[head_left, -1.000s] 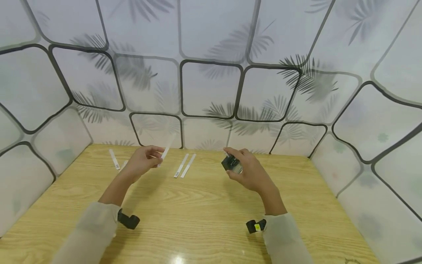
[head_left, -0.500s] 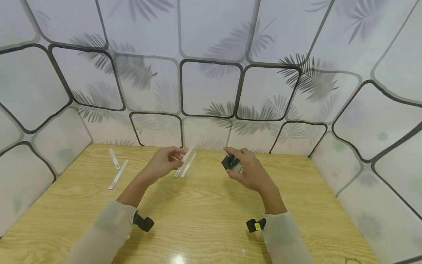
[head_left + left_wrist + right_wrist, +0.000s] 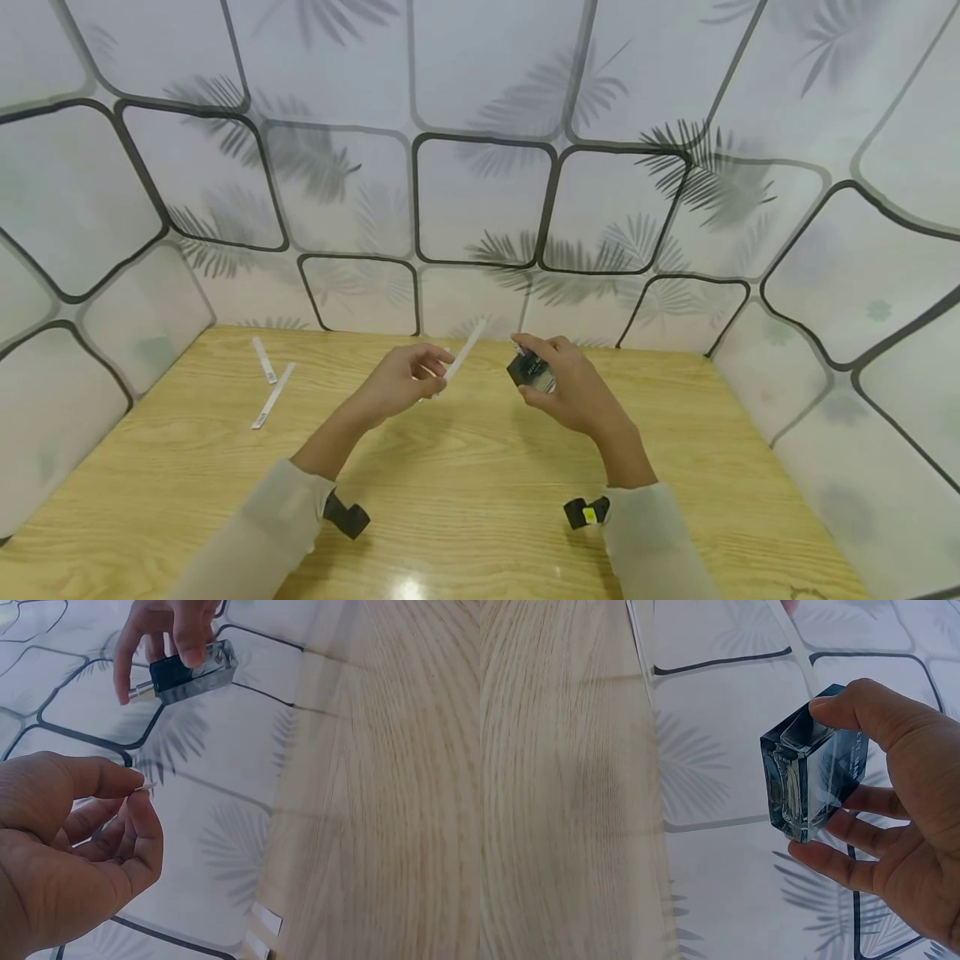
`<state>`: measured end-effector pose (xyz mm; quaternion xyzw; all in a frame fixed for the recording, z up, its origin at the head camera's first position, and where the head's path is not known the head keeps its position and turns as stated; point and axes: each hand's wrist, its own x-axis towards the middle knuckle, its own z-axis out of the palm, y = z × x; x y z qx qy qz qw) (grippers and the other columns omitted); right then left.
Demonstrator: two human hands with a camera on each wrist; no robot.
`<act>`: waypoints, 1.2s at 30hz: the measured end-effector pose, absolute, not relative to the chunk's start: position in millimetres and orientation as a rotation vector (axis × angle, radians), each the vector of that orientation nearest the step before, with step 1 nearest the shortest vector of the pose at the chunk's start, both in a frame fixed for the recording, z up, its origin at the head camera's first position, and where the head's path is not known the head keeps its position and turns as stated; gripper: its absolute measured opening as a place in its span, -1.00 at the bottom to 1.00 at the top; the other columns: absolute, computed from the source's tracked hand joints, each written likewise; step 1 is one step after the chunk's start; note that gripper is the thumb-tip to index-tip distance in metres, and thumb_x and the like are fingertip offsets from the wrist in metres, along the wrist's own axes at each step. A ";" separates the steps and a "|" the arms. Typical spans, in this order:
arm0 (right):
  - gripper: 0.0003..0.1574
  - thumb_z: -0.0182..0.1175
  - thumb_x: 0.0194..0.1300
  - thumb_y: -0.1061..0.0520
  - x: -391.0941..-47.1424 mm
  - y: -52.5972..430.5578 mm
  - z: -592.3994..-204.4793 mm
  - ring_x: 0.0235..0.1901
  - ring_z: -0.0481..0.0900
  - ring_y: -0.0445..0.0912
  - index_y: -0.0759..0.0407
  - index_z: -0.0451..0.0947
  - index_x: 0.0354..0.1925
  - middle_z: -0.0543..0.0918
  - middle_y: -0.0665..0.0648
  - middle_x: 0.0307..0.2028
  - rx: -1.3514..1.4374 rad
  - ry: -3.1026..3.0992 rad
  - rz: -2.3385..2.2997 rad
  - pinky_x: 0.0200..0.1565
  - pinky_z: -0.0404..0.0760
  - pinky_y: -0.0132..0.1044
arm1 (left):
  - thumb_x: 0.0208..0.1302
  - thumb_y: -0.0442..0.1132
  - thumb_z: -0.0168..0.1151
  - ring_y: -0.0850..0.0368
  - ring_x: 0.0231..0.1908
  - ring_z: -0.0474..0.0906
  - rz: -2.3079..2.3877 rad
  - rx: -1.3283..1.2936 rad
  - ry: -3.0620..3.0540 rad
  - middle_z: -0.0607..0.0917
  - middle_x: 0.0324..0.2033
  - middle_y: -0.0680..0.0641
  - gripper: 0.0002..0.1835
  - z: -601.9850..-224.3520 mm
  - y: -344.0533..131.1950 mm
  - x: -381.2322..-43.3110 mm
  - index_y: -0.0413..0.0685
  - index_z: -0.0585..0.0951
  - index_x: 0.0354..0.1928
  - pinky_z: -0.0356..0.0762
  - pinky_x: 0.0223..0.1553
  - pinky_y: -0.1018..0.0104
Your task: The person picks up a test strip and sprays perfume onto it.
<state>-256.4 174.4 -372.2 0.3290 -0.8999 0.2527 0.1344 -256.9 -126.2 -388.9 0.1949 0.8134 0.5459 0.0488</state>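
My left hand [image 3: 401,383] pinches a slim white paper test strip [image 3: 467,348] between thumb and index finger, its free end pointing up and right. To the right, my right hand [image 3: 573,387] grips a dark, clear-walled glass perfume bottle [image 3: 529,371] above the table. In the left wrist view the bottle's metal spray nozzle [image 3: 141,691] shows, with the index fingertip at it. The bottle's thick glass base [image 3: 795,791] faces the right wrist camera. Strip and bottle are apart. Two more strips [image 3: 266,918] lie on the table, mostly hidden behind my left hand in the head view.
Two further white strips, one farther back [image 3: 265,361] and one nearer [image 3: 273,396], lie at the left of the wooden table [image 3: 465,500]. A patterned backdrop [image 3: 480,208] stands along the table's back and sides.
My left hand has moved right with its strip, toward the bottle, passing in front of the two middle strips. The nearer left strip has come fully into view. My right hand stays nearly still.
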 end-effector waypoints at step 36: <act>-0.07 0.48 0.24 0.10 -260.9 157.4 -384.8 -0.04 0.54 0.12 0.00 0.33 0.49 0.56 0.30 0.02 1.035 -2.538 0.605 -0.09 0.62 0.06 | 0.40 -0.41 0.26 0.03 -0.27 0.63 1.645 0.618 2.435 0.63 -0.15 -0.16 -0.69 -389.6 -108.4 -243.9 -0.24 0.63 0.16 0.70 -0.15 -0.14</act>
